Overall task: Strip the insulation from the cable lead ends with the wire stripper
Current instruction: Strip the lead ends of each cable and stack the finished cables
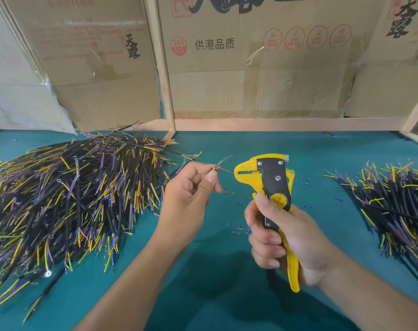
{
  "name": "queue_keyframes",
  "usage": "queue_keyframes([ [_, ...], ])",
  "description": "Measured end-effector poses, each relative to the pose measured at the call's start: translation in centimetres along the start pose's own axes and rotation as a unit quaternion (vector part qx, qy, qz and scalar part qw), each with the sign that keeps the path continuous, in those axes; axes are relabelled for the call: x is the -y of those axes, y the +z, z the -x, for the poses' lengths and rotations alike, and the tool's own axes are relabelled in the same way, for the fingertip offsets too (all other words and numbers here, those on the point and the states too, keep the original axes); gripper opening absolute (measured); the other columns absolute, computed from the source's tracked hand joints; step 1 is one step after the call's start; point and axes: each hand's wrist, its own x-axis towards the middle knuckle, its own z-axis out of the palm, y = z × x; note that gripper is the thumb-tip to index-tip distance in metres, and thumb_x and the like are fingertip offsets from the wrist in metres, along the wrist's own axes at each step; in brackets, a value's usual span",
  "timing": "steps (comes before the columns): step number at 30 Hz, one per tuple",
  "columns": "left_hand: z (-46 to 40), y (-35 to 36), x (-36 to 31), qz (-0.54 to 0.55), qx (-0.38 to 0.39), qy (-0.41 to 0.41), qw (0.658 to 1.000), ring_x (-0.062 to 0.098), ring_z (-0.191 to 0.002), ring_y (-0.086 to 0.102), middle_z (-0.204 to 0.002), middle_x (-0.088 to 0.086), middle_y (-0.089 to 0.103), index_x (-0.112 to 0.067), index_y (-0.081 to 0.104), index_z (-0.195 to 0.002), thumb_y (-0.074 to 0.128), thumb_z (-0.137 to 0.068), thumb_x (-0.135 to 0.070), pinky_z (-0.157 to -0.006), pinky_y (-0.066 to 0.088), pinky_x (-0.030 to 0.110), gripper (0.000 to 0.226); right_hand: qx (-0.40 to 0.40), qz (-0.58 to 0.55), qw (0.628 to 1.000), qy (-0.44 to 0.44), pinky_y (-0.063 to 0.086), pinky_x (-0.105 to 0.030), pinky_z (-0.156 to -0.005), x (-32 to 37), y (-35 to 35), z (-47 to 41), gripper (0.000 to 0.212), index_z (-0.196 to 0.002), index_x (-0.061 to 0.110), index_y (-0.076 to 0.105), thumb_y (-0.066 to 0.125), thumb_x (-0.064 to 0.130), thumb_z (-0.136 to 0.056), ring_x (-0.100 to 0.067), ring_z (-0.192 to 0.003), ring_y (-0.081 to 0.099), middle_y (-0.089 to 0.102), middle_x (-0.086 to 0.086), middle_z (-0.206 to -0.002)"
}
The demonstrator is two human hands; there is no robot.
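Note:
My left hand (191, 189) pinches a short cable (215, 168) between thumb and forefinger, so that only its coloured lead ends and bare strands stick out toward the right. My right hand (282, 237) grips the handles of a yellow and black wire stripper (272, 182), held upright with its jaws pointing left. A small gap separates the jaws from the lead ends. The rest of the cable is hidden inside my left fist.
A big heap of black cables (67, 201) with yellow, blue and purple leads covers the left of the green table (215, 271). A smaller heap (394, 201) lies at the right. Insulation scraps (236, 230) are scattered between my hands. Cardboard walls (251, 87) stand behind.

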Motion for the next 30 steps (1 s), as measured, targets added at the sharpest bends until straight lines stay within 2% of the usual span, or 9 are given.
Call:
queue_keyframes([
  [3, -0.7, -1.1, -0.3, -0.016, -0.055, 0.005, 0.998, 0.009, -0.052, 0.03, -0.072, -0.007, 0.06, -0.024, 0.067, -0.096, 0.053, -0.097, -0.027, -0.048, 0.026, 0.019, 0.014, 0.021, -0.028, 0.999, -0.023, 0.037, -0.03, -0.047, 0.1, -0.2, -0.2, 0.041, -0.081, 0.007, 0.066, 0.078, 0.046, -0.081, -0.017, -0.044, 0.032, 0.033, -0.002, -0.056],
  [5, -0.8, -1.5, -0.4, -0.029, -0.07, 0.003, 0.997, 0.005, -0.054, 0.036, -0.071, -0.008, 0.057, -0.016, 0.067, -0.091, 0.052, -0.097, -0.027, -0.051, 0.029, 0.017, 0.019, 0.021, -0.046, 0.998, -0.036, 0.043, -0.036, -0.054, 0.0, -0.1, -0.4, 0.04, -0.092, 0.001, 0.07, 0.079, 0.039, -0.082, -0.021, -0.051, 0.038, 0.038, -0.006, -0.062],
  [7, -0.7, -1.3, -0.5, -0.063, -0.06, 0.01, 0.996, -0.001, -0.057, 0.042, -0.066, -0.013, 0.051, -0.005, 0.061, -0.083, 0.053, -0.095, -0.03, -0.054, 0.031, 0.013, 0.028, 0.006, -0.049, 0.998, -0.039, 0.048, -0.038, -0.06, -0.2, 0.0, -0.7, 0.04, -0.101, -0.003, 0.072, 0.072, 0.033, -0.083, -0.023, -0.057, 0.043, 0.041, -0.008, -0.066],
  [11, 0.1, -0.5, -0.7, -0.133, -0.018, 0.034, 0.99, 0.005, -0.054, 0.026, -0.059, -0.011, 0.033, -0.006, 0.052, -0.07, 0.06, -0.089, -0.045, -0.049, 0.023, 0.016, 0.044, -0.001, -0.044, 0.999, -0.028, 0.049, -0.038, -0.062, -0.6, 0.2, -0.9, 0.041, -0.105, -0.005, 0.072, 0.068, 0.03, -0.084, -0.023, -0.059, 0.043, 0.042, -0.008, -0.067],
  [14, 0.3, -0.5, -0.6, -0.174, 0.006, 0.025, 0.984, 0.006, -0.052, 0.025, -0.055, -0.011, 0.032, -0.013, 0.05, -0.067, 0.06, -0.086, -0.044, -0.049, 0.023, 0.019, 0.037, 0.005, -0.038, 0.999, -0.016, 0.049, -0.039, -0.062, -0.5, 0.2, -0.7, 0.043, -0.107, -0.006, 0.071, 0.067, 0.03, -0.083, -0.023, -0.058, 0.043, 0.042, -0.008, -0.067],
  [17, 0.4, -0.6, -0.7, -0.238, 0.018, 0.034, 0.971, 0.016, -0.054, 0.031, -0.059, 0.008, 0.043, -0.018, 0.055, -0.072, 0.056, -0.083, -0.044, -0.052, 0.029, 0.033, 0.029, 0.035, -0.03, 0.999, 0.01, 0.048, -0.039, -0.063, -0.4, 0.1, -0.4, 0.042, -0.111, -0.006, 0.069, 0.062, 0.028, -0.088, -0.024, -0.059, 0.043, 0.042, -0.009, -0.069],
  [22, 0.4, -0.7, -1.3, -0.285, 0.021, 0.066, 0.956, 0.009, -0.053, 0.027, -0.058, 0.005, 0.037, -0.017, 0.053, -0.07, 0.055, -0.082, -0.039, -0.05, 0.025, 0.02, 0.026, 0.072, -0.007, 0.996, 0.044, 0.047, -0.04, -0.065, -0.6, -0.2, -0.4, 0.045, -0.115, -0.005, 0.068, 0.069, 0.031, -0.087, -0.024, -0.061, 0.045, 0.044, -0.009, -0.071],
  [25, 0.5, -0.7, -1.4, -0.284, 0.03, 0.065, 0.956, 0.01, -0.053, 0.027, -0.056, -0.002, 0.032, -0.015, 0.048, -0.067, 0.055, -0.082, -0.038, -0.05, 0.024, 0.02, 0.029, 0.085, 0.002, 0.995, 0.049, 0.048, -0.04, -0.066, -0.6, -0.3, -0.4, 0.048, -0.116, -0.004, 0.067, 0.07, 0.033, -0.086, -0.023, -0.061, 0.045, 0.045, -0.009, -0.071],
  [30, 0.5, -0.6, -1.2, -0.307, 0.035, 0.042, 0.95, 0.012, -0.052, 0.028, -0.057, 0.002, 0.038, -0.013, 0.052, -0.072, 0.058, -0.084, -0.03, -0.05, 0.025, 0.022, 0.022, 0.098, 0.008, 0.994, 0.048, 0.048, -0.04, -0.066, -0.5, -0.4, -0.4, 0.046, -0.116, -0.004, 0.067, 0.068, 0.032, -0.089, -0.023, -0.062, 0.045, 0.045, -0.009, -0.071],
])
